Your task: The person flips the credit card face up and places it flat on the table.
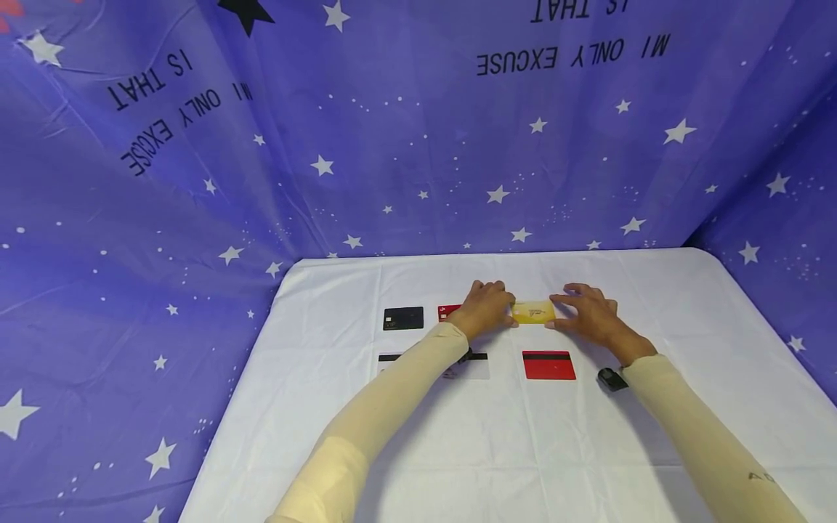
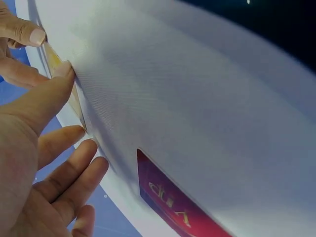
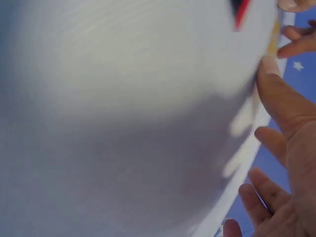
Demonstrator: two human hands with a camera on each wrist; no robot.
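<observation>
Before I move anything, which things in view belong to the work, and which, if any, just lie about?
Work, seemingly:
yellow card, held by left hand and right hand
black card
striped red card
other red card
pale cards

Just surroundings:
starry curtain
white tablecloth

1. Place: a draped booth or makeshift filming corner built around one table (image 1: 484,450).
2. Purple star-print cloth (image 1: 392,145) hangs across the back and down the left and right sides of the frame, like walls.
3. Printed lettering (image 1: 572,54), upper right and upper left, reads upside down.
4. White tablecloth (image 1: 314,407) covers the tabletop, lower centre.
5. Room beyond: cloth blocks it; home or studio, can't tell.
</observation>
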